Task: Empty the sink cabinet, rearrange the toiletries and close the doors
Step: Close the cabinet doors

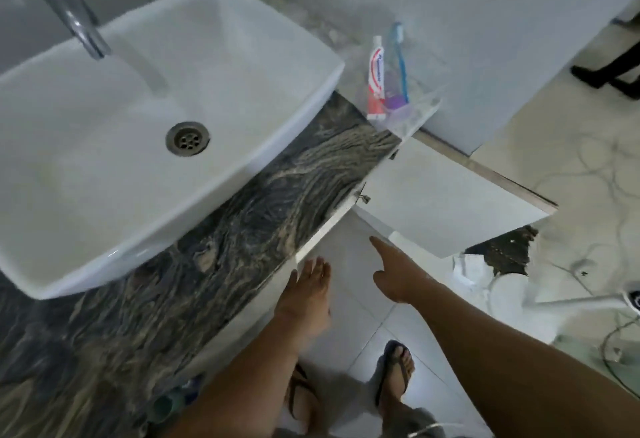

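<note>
The head view looks down on a white sink (pixel 138 119) set on a dark veined tabletop (pixel 259 202). Right of the sink, a toothpaste tube (pixel 376 81) with unreadable red-and-white lettering stands beside a blue toothbrush (pixel 400 56). Below the sink, a white cabinet door (pixel 450 202) hangs open. The left hand (pixel 310 285) and right hand (pixel 394 271) reach toward it, fingers spread, holding nothing.

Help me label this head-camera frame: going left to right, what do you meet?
Faucet → sink drain → left hand → toothpaste tube → blue toothbrush → open cabinet door → black chair leg.
</note>
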